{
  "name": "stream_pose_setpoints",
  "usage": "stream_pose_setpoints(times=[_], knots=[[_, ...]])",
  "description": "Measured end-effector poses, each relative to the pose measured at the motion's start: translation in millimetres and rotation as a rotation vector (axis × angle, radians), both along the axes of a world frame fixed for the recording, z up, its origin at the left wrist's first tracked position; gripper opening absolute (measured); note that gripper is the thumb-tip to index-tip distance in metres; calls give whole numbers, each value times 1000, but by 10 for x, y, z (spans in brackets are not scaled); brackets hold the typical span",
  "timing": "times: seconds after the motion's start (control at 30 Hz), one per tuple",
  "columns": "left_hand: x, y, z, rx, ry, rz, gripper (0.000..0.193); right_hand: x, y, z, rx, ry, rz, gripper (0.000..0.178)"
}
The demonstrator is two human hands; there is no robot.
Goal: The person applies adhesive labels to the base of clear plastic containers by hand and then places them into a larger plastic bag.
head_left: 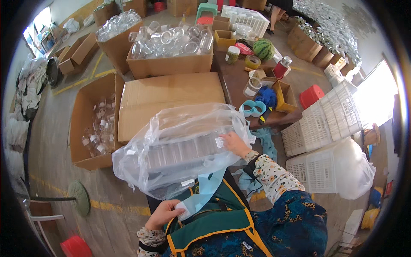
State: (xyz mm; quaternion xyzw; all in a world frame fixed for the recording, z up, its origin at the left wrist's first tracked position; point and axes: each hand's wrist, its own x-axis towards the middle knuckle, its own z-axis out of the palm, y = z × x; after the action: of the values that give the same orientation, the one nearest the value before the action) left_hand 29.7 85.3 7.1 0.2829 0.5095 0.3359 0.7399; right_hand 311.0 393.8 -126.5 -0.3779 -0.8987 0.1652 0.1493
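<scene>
A clear plastic bag (pixel 137 160) lies across my lap area, its mouth spread wide, with a row of clear plastic jars (pixel 184 150) lined up inside. My right hand (pixel 235 143) rests on the right end of that row, fingers stretched out against a white label (pixel 219 142) on a jar. In my left hand (pixel 162 215), thumb and fingers pinch a light blue label strip (pixel 205 190) at an end bearing a white label. The strip curves up toward the bag. Another white label (pixel 187 182) shows at the bag's near side.
Beyond the bag stands a closed cardboard box (pixel 171 92); an open box (pixel 83 128) of small bottles is left of it. Another box (pixel 171 60) holds clear jars. The brown table (pixel 231 85) bears blue tape rolls (pixel 252 109) and a watermelon (pixel 263 49). White crates (pixel 321 120) stand right.
</scene>
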Motion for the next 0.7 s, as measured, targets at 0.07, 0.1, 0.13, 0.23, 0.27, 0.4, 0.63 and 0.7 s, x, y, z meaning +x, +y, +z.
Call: stream_pose_setpoints(times=[0.07, 0.1, 0.13, 0.23, 0.27, 0.4, 0.63, 0.7], knots=[[11, 8, 20, 10, 33, -28, 17, 116, 89, 9, -87, 70, -180, 27], [19, 7, 11, 6, 61, -45, 17, 224, 183, -70, 74, -28, -177, 24], [15, -36, -50, 16, 78, -34, 16, 284, 287, -118, 239, -125, -169, 21], [7, -165, -213, -6, 78, 9, 19, 219, 345, -27, 75, -352, -266, 30], [20, -191, -261, -19, 60, 19, 21, 183, 363, 56, 100, -340, -282, 30], [45, -224, -223, 54, 24, 23, 26, 134, 287, 180, -195, -396, -489, 70], [95, -382, -31, 122, 3, 117, 29, 252, 195, -198, -87, -453, -530, 101], [78, -432, -21, 149, 0, 119, 29, 212, 75, -28, 88, -327, -501, 100]])
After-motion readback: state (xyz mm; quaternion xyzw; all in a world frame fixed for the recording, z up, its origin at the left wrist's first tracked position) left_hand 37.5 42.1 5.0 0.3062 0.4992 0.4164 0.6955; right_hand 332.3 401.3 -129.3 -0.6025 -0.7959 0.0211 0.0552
